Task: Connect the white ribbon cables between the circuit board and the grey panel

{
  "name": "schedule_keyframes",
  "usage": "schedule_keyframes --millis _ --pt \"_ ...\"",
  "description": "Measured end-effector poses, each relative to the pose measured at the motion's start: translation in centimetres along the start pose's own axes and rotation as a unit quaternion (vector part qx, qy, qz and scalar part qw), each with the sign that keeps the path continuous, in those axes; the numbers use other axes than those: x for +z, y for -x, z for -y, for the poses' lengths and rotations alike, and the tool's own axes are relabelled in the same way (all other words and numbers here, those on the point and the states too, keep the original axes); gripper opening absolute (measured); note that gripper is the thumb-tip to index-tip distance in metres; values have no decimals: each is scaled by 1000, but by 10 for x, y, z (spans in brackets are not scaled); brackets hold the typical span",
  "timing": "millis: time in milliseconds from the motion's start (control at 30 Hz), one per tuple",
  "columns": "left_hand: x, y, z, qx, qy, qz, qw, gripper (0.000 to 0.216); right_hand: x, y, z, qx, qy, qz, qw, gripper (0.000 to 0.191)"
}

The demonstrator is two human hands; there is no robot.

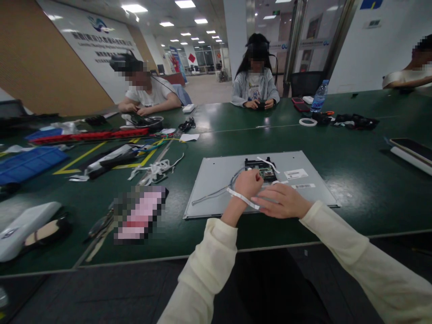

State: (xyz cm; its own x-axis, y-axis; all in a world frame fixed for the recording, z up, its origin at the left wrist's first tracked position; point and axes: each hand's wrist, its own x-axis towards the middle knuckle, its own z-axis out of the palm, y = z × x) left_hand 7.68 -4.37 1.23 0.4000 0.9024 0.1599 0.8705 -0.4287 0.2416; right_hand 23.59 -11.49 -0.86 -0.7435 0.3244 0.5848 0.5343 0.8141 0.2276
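A flat grey panel [216, 173] lies on the table in front of me, with a black bracket and circuit board [266, 171] near its back edge. My left hand [248, 183] is closed just before the board, its fingers curled; anything inside them is hidden. Across my left wrist runs a narrow white strip [243, 198] that looks like tape. From the right, my right hand [283, 200] reaches to that wrist, its fingertips closed at the strip's lower end. A grey cable [216, 194] crosses the panel to the left. Another white strip [269, 164] lies over the bracket.
Left of the panel lie crumpled white strips [158, 171] and a phone [141, 213]. Farther left are a blue tray [32, 164] and a white device [27, 229]. A tape roll [308, 122] and water bottle [319, 96] stand behind. Several people sit around the table.
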Motion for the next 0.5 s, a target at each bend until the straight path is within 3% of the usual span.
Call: schedule_keyframes --millis 167,300,400,500 --pt "5 1 1 7 -19 -17 1000 20 1 -10 6 -64 17 -63 996 33" --pt "8 -1 2 9 -17 -14 1000 19 0 -12 7 -65 8 -88 994 30" --pt "8 -3 4 -7 -2 -8 1000 17 0 -8 1 -14 9 -130 991 31" --pt "2 -4 10 -25 28 -52 998 20 1 1 -13 96 37 -200 974 30"
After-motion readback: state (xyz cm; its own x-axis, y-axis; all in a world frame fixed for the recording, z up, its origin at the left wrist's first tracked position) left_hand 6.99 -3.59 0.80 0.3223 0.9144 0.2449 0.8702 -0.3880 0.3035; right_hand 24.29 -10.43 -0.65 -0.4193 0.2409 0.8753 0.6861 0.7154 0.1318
